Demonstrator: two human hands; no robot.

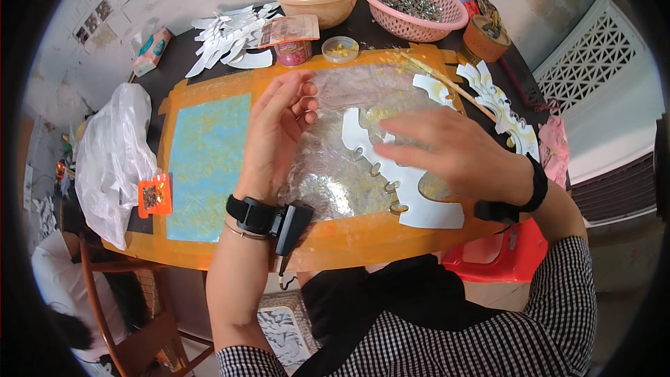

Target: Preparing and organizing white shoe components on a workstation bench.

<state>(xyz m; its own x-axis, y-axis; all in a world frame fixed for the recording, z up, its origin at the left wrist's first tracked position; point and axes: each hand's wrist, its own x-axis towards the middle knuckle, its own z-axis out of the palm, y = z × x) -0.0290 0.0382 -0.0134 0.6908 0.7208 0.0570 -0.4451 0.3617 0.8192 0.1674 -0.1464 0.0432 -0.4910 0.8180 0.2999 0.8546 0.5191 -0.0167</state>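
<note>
Here's the right hand (457, 150), blurred over the white notched cutout (412, 192) lying on the clear film (324, 157); whether it grips anything, I can't tell. The left hand (280, 108) curls loosely, apparently unloaded. The danger? A brushing finger could knock the cutout askew, or the film (wrinkled, mind you) could bunch and drag it.

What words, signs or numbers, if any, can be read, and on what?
None I can read clearly.
Red, white and teal box: marks too blurred.
Flat orange-and-beige rectangular sheet: print too small.
Round pink tub: any marks too blurred.
</note>
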